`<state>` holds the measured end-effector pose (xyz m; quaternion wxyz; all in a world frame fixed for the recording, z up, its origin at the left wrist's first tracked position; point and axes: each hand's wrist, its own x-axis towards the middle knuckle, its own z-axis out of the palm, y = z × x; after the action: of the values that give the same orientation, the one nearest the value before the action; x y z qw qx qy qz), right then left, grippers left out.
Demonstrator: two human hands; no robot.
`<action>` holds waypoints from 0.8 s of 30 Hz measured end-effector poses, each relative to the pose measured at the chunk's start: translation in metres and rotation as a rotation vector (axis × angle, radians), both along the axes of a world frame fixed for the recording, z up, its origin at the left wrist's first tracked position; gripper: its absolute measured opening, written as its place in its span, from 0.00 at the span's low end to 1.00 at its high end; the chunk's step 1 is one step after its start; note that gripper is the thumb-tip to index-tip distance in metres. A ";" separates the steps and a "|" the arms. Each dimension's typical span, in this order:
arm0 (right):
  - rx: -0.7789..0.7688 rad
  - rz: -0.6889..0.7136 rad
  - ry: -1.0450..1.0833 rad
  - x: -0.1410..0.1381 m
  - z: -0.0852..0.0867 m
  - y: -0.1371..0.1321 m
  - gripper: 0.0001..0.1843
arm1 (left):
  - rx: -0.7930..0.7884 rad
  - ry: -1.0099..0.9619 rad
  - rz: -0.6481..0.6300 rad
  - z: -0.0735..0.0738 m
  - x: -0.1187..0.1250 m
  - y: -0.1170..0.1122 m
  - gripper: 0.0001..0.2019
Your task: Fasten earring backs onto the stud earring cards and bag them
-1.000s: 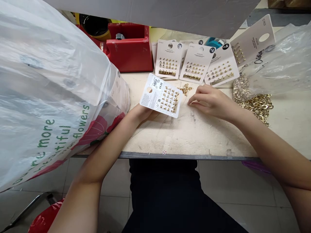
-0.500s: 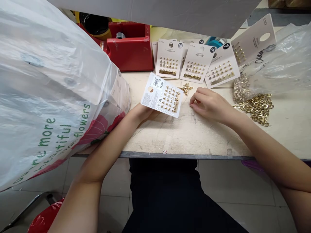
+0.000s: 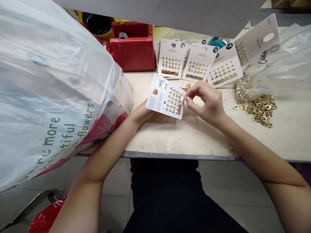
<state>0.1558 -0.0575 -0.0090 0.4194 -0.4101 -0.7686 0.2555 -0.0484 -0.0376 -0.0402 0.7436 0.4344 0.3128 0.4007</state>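
Observation:
My left hand (image 3: 143, 114) grips a white earring card (image 3: 166, 96) from beneath, its back turned up with a price sticker and rows of gold studs. My right hand (image 3: 206, 102) is pinched at the card's right edge, fingertips touching it; whatever small piece they hold is too small to name. A little heap of gold earring pieces (image 3: 186, 86) lies on the table just behind the card.
Several filled earring cards (image 3: 198, 63) lean in a row at the back. A red tape dispenser (image 3: 132, 48) stands back left. A big printed plastic bag (image 3: 48, 87) fills the left. Gold rings (image 3: 259, 108) spill from a clear bag (image 3: 279, 71) at right.
My right hand rose from the table surface and moved left to the card's edge, closing into a pinch. The card shifted slightly right.

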 end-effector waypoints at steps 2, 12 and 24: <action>-0.097 0.029 0.158 -0.002 -0.008 -0.002 0.04 | 0.028 0.037 0.057 0.001 0.002 -0.001 0.14; -0.433 0.019 0.471 -0.004 -0.034 -0.001 0.19 | 0.032 0.156 -0.121 0.018 0.015 0.005 0.21; -0.318 -0.026 0.335 -0.002 -0.033 -0.003 0.16 | 0.093 0.195 -0.109 0.020 0.016 0.006 0.19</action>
<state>0.1533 -0.0609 -0.0415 0.4747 -0.4328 -0.6328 0.4323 -0.0321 -0.0315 -0.0203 0.7092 0.5217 0.3405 0.3299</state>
